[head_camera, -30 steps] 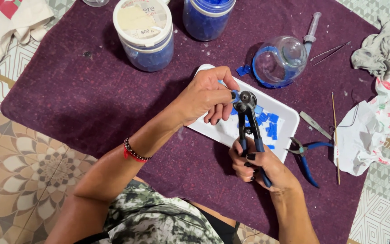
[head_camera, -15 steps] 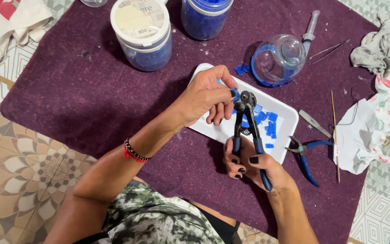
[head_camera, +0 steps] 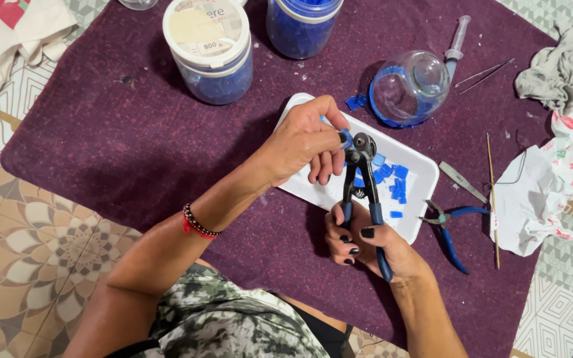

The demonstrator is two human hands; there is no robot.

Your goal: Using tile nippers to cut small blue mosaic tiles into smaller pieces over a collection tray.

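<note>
My right hand (head_camera: 366, 242) grips the blue handles of a pair of wheeled nippers (head_camera: 361, 179), whose jaws point up over a white rectangular tray (head_camera: 419, 199). My left hand (head_camera: 306, 142) pinches a small blue glass piece (head_camera: 346, 138) and holds it at the nipper jaws. Several cut blue pieces (head_camera: 392, 180) lie in the tray just right of the tool. Both hands hover above the tray on a purple mat (head_camera: 134, 139).
Two blue-filled jars (head_camera: 210, 53) (head_camera: 303, 23) stand at the back. A clear glass bowl (head_camera: 409, 86) lies tipped beside a syringe (head_camera: 457, 43). Blue-handled pliers (head_camera: 449, 229), tweezers (head_camera: 462, 180), a thin stick (head_camera: 492, 192) and crumpled cloths (head_camera: 545, 185) lie at the right.
The nipper handles have spread slightly in my right hand, and my left hand shifted a little with the blue piece at the jaws.
</note>
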